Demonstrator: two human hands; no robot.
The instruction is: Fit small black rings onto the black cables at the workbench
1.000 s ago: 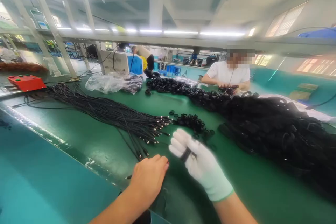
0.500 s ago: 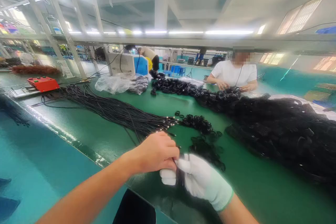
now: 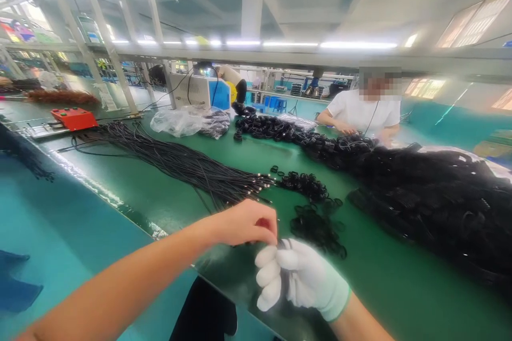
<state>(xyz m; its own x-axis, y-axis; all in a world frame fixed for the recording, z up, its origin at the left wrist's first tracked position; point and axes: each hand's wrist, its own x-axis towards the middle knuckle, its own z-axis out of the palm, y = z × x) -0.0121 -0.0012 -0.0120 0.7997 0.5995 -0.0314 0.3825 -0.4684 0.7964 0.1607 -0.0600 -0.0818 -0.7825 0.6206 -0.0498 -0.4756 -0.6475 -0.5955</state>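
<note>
My right hand point(image 3: 302, 279), in a white glove, is closed around a small bunch of black cables point(image 3: 285, 277) just above the near edge of the green table point(image 3: 376, 287). My bare left hand point(image 3: 246, 222) pinches the top of that bunch with its fingertips, right over the glove. A long bundle of loose black cables with metal tips point(image 3: 188, 165) lies to the left, its ends close to my left hand. Small black rubber rings point(image 3: 316, 224) are scattered just beyond my hands.
A big heap of coiled black cables point(image 3: 432, 197) fills the right side. A person in a white shirt point(image 3: 368, 112) works at the far side. A clear plastic bag point(image 3: 188, 121), a white and blue machine point(image 3: 200, 91) and a red box point(image 3: 74, 118) stand further back.
My left hand came off the table and up to the glove, taking hold of the cable bunch's top. My right hand drew back toward the table's near edge. The camera shifted slightly.
</note>
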